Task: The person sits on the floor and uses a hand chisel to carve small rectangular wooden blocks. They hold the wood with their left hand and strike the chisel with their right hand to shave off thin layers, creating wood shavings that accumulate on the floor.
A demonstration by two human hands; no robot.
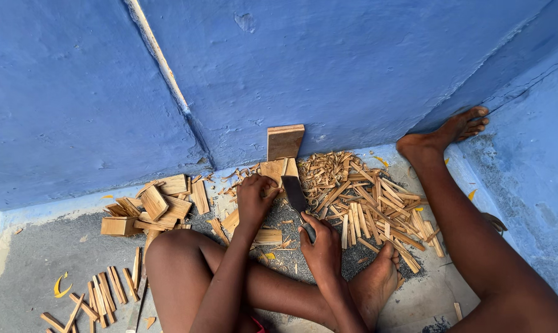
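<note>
Two hands work: left hand (254,198) fingers clamp the wood block (277,169); right hand (319,243) grips the cleaver (295,194) beside them.

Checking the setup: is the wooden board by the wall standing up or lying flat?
Standing up. The board rises on its edge from the floor against the blue wall, its face towards the camera.
</note>
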